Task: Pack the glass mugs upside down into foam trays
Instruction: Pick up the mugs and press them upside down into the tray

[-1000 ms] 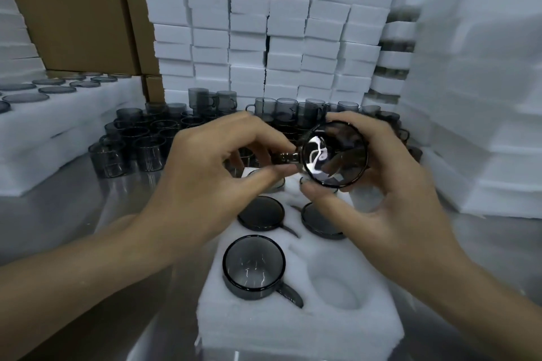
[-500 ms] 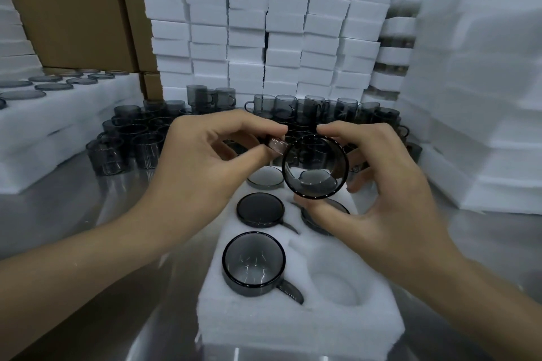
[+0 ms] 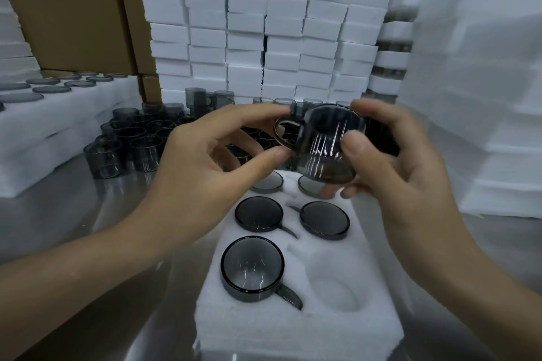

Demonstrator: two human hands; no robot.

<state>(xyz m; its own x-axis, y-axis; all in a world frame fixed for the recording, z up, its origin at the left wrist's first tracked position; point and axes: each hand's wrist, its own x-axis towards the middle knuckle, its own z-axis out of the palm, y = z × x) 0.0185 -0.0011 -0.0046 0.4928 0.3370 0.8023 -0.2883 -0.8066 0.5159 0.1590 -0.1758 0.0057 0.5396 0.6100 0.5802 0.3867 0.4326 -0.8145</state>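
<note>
A smoky glass mug (image 3: pixel 325 146) hangs above the white foam tray (image 3: pixel 296 331), seen side-on. My left hand (image 3: pixel 205 161) pinches its handle between thumb and forefinger. My right hand (image 3: pixel 399 161) grips its body with thumb in front and fingers behind. Several mugs sit upside down in the tray's pockets, the nearest one (image 3: pixel 252 268) at the front left. The front right pocket (image 3: pixel 334 293) holds nothing.
Loose grey mugs (image 3: pixel 129 141) crowd the steel table behind and left of the tray. Stacked white foam blocks (image 3: pixel 264 38) form a wall at the back and right. A filled foam tray (image 3: pixel 58 102) lies at left, with cardboard boxes (image 3: pixel 73 9) behind.
The mug has turned in both hands: its round end faced me a second ago, and now its side wall faces me. The hands stayed above the tray.
</note>
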